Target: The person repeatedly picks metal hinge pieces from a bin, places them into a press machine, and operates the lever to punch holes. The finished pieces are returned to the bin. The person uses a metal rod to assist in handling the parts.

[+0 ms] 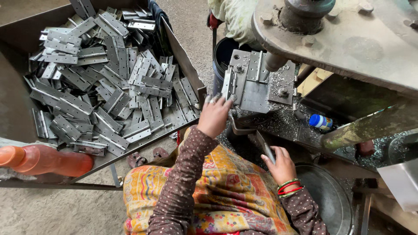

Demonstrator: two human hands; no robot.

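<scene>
Two hands worked at a press. Nearest, the right hand (282, 165) was closed around a grey metal lever (266, 150), above a round pan (331, 196). Farther, the left hand (214, 116), fingers partly open, touched a hinge (228, 82) on the jig plate (257, 82). Left, a tray (185, 61) heaped with hinges; near-left an orange bottle (48, 160); right, a small blue-capped white bottle (321, 122).

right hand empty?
No: the right hand grips a flat grey metal hinge just above the round metal pan, while the left hand reaches to the jig.
</scene>
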